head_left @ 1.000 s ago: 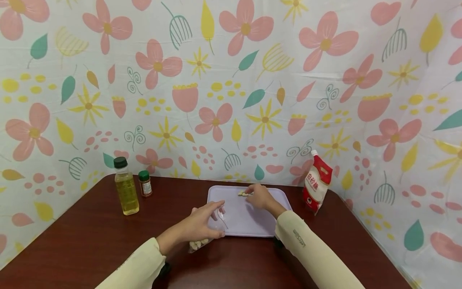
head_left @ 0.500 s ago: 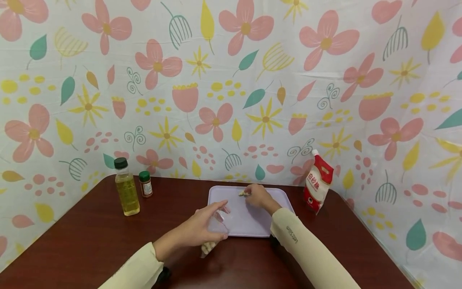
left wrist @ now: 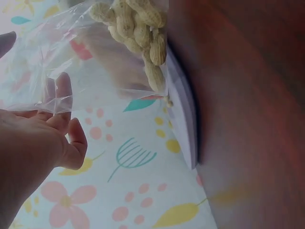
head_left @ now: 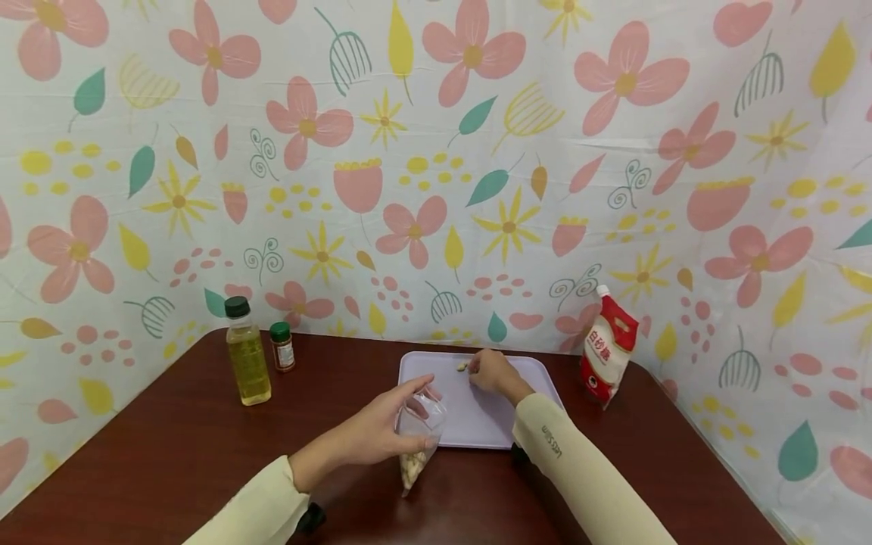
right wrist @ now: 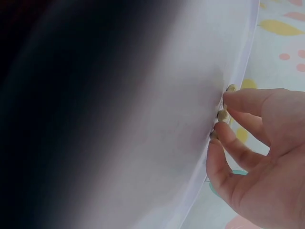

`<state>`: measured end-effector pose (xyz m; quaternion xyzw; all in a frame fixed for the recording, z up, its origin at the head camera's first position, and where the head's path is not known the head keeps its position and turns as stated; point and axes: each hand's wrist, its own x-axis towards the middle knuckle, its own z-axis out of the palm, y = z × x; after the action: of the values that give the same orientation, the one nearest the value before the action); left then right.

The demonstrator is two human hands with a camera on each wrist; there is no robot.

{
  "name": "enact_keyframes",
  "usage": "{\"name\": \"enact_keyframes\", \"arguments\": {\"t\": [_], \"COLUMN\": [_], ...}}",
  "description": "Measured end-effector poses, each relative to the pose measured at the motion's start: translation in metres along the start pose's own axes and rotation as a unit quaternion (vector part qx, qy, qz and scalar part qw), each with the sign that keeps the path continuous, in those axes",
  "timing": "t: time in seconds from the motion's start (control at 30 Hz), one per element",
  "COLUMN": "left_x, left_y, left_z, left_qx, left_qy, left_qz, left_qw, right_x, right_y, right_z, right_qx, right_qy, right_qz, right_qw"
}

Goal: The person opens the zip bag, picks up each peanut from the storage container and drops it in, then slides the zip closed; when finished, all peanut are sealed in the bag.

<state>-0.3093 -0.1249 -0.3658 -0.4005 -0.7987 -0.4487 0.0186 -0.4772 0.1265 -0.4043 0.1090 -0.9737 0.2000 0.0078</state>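
Observation:
My left hand [head_left: 371, 435] holds a clear plastic bag [head_left: 431, 416] by its mouth, thumb and fingers spread wide apart. The bag hangs at the near left edge of the lilac tray [head_left: 470, 428], with several unshelled peanuts [left wrist: 138, 26] gathered in its bottom. Over the far part of the tray, my right hand [head_left: 493, 372] reaches down with curled fingers. In the right wrist view its thumb and fingertips pinch a few peanuts [right wrist: 222, 115] at the tray surface. Another peanut [head_left: 463, 366] lies just left of those fingers.
An oil bottle [head_left: 248, 363] with a dark cap and a small green-lidded jar [head_left: 282, 348] stand at the back left of the brown table [head_left: 170, 454]. A red and white spouted pouch [head_left: 608, 352] stands right of the tray. A floral curtain [head_left: 409, 174] hangs behind.
The bag in my left hand has swung right and now hangs more upright, its peanuts more exposed. My right hand has stayed over the tray's far part, and fewer peanuts show beside it.

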Motion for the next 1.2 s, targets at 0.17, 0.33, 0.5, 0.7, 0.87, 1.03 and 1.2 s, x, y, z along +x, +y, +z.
{"name": "enact_keyframes", "arguments": {"t": [0.17, 0.33, 0.5, 0.7, 0.87, 1.03, 1.2], "left_x": [-0.002, -0.004, -0.005, -0.006, -0.007, -0.008, -0.008], "left_y": [0.002, 0.003, 0.001, -0.002, -0.005, -0.007, -0.009], "left_z": [-0.01, -0.019, -0.023, -0.023, -0.021, -0.019, -0.018], "left_qx": [0.02, 0.056, 0.082, 0.098, 0.115, 0.129, 0.141], "left_qy": [0.003, 0.006, 0.005, 0.004, -0.001, -0.004, -0.006], "left_qz": [-0.002, -0.019, -0.025, -0.031, -0.037, -0.048, -0.049], "left_qw": [0.9998, 0.9982, 0.9963, 0.9947, 0.9927, 0.9905, 0.9888], "right_x": [0.005, 0.005, 0.007, 0.01, 0.007, 0.006, 0.005], "right_y": [0.003, 0.004, 0.005, 0.005, 0.007, 0.009, 0.006], "right_z": [0.003, 0.005, 0.008, 0.011, 0.01, 0.01, 0.008], "right_qx": [0.006, 0.009, -0.012, -0.03, -0.025, -0.014, 0.007], "right_qy": [0.023, 0.02, 0.01, -0.008, 0.008, 0.029, 0.029], "right_qz": [-0.003, -0.014, -0.026, -0.036, -0.046, -0.055, -0.077], "right_qw": [0.9997, 0.9997, 0.9995, 0.9988, 0.9986, 0.9979, 0.9966]}}
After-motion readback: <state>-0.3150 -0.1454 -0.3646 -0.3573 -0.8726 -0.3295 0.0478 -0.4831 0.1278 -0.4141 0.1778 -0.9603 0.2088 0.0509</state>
